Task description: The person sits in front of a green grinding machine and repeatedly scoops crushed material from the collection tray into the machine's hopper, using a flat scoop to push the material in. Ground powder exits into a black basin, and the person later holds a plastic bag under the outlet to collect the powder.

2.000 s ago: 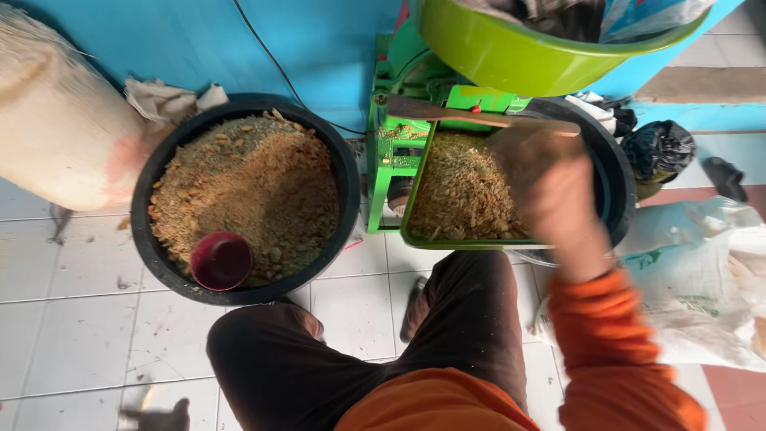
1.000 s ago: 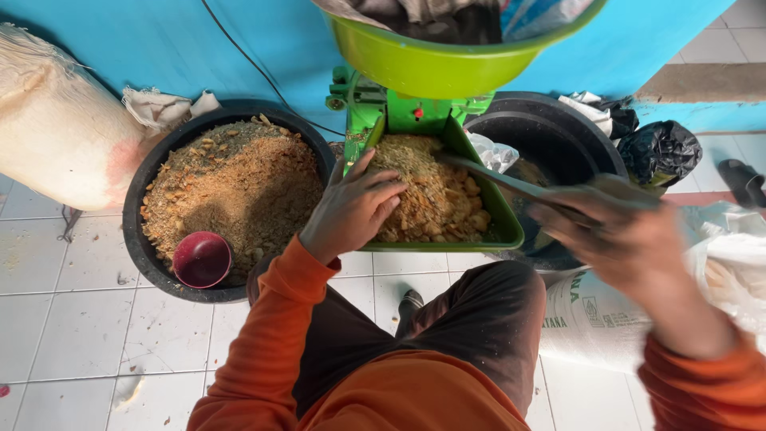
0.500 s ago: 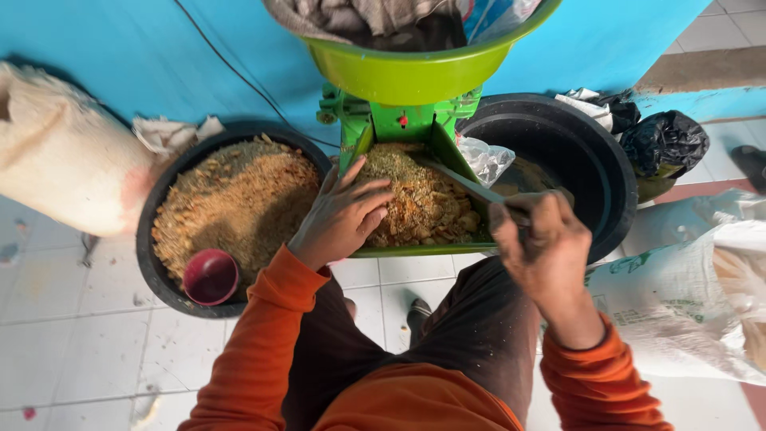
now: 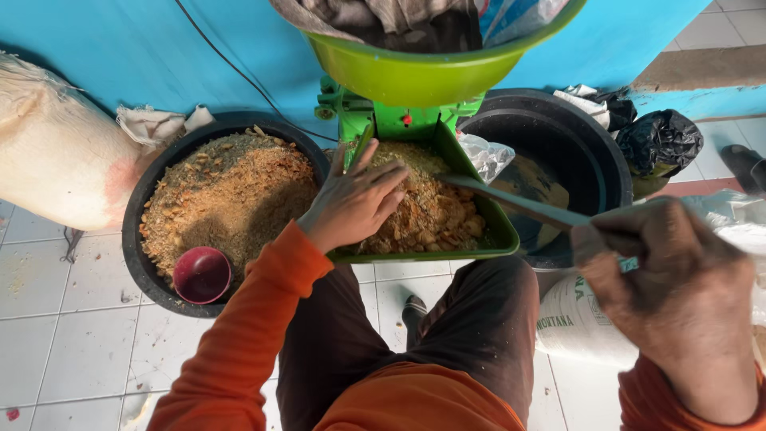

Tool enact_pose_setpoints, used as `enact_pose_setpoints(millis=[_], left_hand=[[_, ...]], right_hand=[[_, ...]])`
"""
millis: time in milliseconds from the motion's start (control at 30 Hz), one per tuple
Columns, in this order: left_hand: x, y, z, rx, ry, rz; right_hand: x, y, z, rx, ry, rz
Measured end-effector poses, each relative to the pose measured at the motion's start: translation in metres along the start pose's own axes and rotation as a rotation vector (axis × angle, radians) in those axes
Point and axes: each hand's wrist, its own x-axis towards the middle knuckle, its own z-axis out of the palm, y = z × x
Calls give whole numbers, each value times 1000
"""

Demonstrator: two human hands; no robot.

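Observation:
My left hand point(image 4: 357, 199) lies flat, fingers spread, on the heap of tan ground feed point(image 4: 435, 209) in the green tray point(image 4: 501, 231) under a green grinding machine point(image 4: 399, 120). My right hand point(image 4: 670, 279) is shut on the handle of a long flat stick point(image 4: 519, 203) whose tip rests in the feed. A green basin point(image 4: 423, 72) filled with cloth and bags sits on top of the machine.
At the left stands a black tub point(image 4: 152, 191) full of coarse brown feed with a small maroon cup point(image 4: 202, 274) in it. To the right is a second black tub point(image 4: 582, 144), a black bag point(image 4: 662, 140) and a white sack point(image 4: 582, 323). A large pale sack point(image 4: 56, 160) leans on the blue wall.
My left hand came onto the feed in the tray and stays there. My right hand drew back toward me and to the right with the stick.

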Motion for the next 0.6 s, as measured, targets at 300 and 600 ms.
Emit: enact_pose_setpoints(millis=[300, 600], left_hand=[[17, -22, 12, -196, -1, 13], [52, -15, 4, -7, -160, 118]], right_hand=[[15, -10, 59, -31, 23, -29], [0, 15, 116, 36, 41, -78]])
